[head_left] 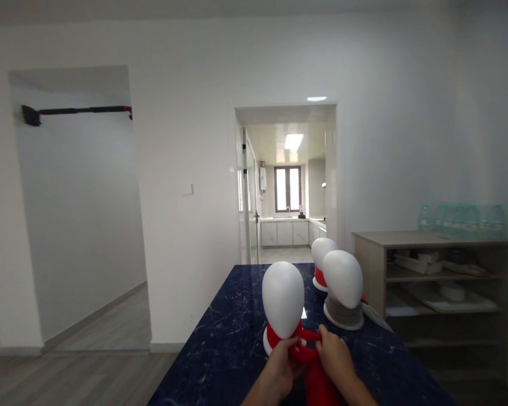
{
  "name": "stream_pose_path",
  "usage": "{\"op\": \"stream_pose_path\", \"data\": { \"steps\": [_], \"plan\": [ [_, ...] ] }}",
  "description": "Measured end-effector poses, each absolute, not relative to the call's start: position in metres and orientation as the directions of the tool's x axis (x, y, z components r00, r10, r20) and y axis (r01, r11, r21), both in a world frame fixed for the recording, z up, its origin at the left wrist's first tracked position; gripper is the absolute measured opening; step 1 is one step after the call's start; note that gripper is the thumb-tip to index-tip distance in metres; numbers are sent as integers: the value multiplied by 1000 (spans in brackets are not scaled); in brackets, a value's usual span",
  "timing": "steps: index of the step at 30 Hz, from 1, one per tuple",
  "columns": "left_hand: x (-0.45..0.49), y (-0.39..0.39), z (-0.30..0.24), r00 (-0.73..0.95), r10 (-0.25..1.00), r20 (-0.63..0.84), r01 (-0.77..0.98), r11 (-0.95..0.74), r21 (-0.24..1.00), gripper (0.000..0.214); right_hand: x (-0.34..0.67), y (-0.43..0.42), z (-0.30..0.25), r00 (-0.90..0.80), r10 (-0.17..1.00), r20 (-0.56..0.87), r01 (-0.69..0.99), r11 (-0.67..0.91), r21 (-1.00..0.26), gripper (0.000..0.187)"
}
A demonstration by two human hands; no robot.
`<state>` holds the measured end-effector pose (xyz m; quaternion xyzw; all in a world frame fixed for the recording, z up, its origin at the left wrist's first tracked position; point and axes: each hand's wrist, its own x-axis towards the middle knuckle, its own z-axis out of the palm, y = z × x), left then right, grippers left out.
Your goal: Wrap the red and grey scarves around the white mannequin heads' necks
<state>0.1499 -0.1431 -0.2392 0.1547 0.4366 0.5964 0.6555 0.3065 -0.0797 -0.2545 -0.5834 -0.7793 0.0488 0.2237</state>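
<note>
A white mannequin head [283, 296] stands upright on the dark blue marbled table [220, 321], with a red scarf [317, 383] wrapped round its neck. My left hand [283, 361] is closed on the scarf just in front of the neck. To the right, my right hand [334, 352] pinches another part of the same scarf and pulls it out taut from the neck. The scarf's loose length hangs down between my forearms toward the near table edge. Parts of the fingers and the cloth between them are hidden.
Behind to the right stand a mannequin head with a grey scarf [343, 282] and another with red cloth [320, 276]. A wooden shelf unit [368, 254] with several bottles [469, 220] is at the right. Beyond the table, a doorway [337, 169] leads to a kitchen.
</note>
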Motion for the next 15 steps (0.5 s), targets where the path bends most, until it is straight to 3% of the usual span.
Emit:
{"op": "stream_pose_path", "data": {
  "steps": [10, 15],
  "plan": [
    [114, -165, -224, 101, 904, -415, -724, 353, 593, 43, 304, -71, -260, -271, 900, 341, 919, 347, -187, 45],
    [88, -171, -227, 16, 900, -435, -532, 376, 759, 45, 304, -70, -259, -258, 902, 346, 921, 338, -194, 46]
  ]
}}
